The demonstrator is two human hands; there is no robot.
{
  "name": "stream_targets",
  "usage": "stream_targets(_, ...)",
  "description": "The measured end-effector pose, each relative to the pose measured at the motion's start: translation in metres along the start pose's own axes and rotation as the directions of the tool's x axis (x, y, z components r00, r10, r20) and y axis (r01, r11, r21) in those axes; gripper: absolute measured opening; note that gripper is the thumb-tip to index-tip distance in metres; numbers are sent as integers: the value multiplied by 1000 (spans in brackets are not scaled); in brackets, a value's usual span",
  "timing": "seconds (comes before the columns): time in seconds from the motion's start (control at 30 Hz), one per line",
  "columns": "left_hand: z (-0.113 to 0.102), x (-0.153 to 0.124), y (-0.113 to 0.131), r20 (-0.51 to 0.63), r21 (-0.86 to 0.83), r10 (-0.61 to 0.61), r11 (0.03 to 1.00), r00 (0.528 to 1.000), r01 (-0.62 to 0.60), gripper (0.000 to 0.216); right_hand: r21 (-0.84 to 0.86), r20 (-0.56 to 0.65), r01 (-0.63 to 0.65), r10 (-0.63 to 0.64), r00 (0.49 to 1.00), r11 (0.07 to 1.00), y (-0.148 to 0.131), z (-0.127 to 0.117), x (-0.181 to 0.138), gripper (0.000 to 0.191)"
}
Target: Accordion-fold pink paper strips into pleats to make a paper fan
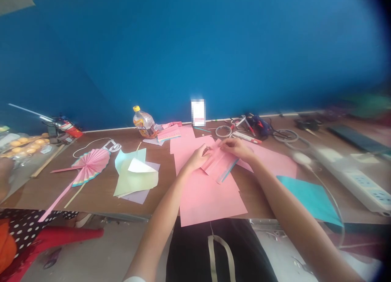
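Both of my hands pinch a pleated pink paper strip (220, 165) with a blue-edged end, held just above a large pink sheet (207, 200) on the brown table (91, 192). My left hand (198, 158) grips the strip's left end with its fingers closed. My right hand (236, 147) holds the upper right part, fingers pressed together on the folds.
A finished pink paper fan (88, 166) lies at left beside pale green and white sheets (134, 178). A bottle (144, 123), tape rolls (223, 131), scissors and tools line the blue wall. A teal sheet (308, 196) and a white power strip (363, 184) lie at right.
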State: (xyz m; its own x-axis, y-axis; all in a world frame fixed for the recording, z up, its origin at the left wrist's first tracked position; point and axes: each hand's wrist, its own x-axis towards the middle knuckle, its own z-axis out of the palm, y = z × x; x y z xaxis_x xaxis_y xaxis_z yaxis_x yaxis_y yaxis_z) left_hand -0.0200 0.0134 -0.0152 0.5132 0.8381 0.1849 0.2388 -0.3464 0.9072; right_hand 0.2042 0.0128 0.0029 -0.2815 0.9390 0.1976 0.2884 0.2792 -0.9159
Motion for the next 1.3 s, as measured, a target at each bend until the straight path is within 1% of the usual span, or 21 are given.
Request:
stream_targets(0.07, 0, 0, 0, -10, 29, 1, 1000, 1000, -1, 22, -17, -1, -3, 3, 1000, 1000, 2, 0, 1, 27)
stream_targets(0.2, -2, 0, -1, -2, 3, 11, 1000, 1000, -11, 22, 17, -3, -15, 15, 1000, 1000, 7, -1, 1, 25)
stream_targets(0.33, -8, 1, -2, 38, -36, 23, 999, 999, -21, 26, -2, -74, -39, 39, 996, 999, 8, -3, 1, 24)
stream_targets(0.4, -10, 2, -3, 7, -57, 14, 998, 1000, -13, 29, -3, -123, -35, 35, 992, 999, 9, -3, 1, 23)
stream_targets(0.47, -12, 3, -3, -67, -83, 2, 996, 998, -8, 30, 25, -177, -24, 28, 984, 999, 10, -3, 2, 23)
stream_targets(0.53, -14, 4, -4, -148, -113, -10, 994, 989, -7, 27, 64, -197, -14, 26, 980, 998, 13, -2, 3, 24)
stream_targets(0.6, -16, 4, -6, -192, -140, -18, 990, 981, -9, 24, 75, -177, -7, 20, 984, 997, 16, -1, 3, 26)
stream_targets(0.63, -16, 5, -6, -195, -150, -18, 989, 981, -12, 23, 66, -163, 0, 10, 986, 998, 16, -1, 3, 27)
stream_targets(0.7, -18, 6, -8, -156, -163, -13, 987, 988, -12, 22, 35, -148, 33, -28, 989, 999, 15, -1, 3, 25)
stream_targets(0.77, -19, 6, -9, -93, -167, -17, 986, 996, 1, 23, 19, -144, 67, -64, 987, 998, 12, -1, 1, 23)
stream_targets(0.87, -21, 6, -11, -34, -151, -29, 988, 999, 24, 26, 47, -104, 50, -45, 994, 998, 8, 0, -1, 23)
stream_targets(0.9, -22, 6, -12, -36, -143, -26, 990, 999, 21, 26, 61, -82, 31, -26, 996, 998, 8, 1, -2, 22)
stream_targets(0.97, -23, 6, -14, -82, -127, -9, 992, 997, -1, 26, 85, -53, 1, 3, 999, 996, 8, 2, -2, 20)
stream_targets(1.03, -25, 6, -17, -145, -130, -3, 991, 989, -16, 26, 108, -69, -17, 25, 997, 994, 9, 3, -1, 19)
stream_targets(1.1, -27, 6, -20, -172, -167, -27, 986, 985, -2, 28, 130, -93, -25, 38, 995, 991, 9, 4, -1, 22)
stream_targets(1.2, -27, 6, -22, -142, -220, -74, 975, 987, 41, 31, 150, -97, -14, 29, 995, 989, 10, 5, 0, 29)
stream_targets(1.3, -27, 5, -20, -122, -220, -84, 974, 989, 55, 33, 142, -92, 10, 4, 996, 990, 10, 4, 0, 29)
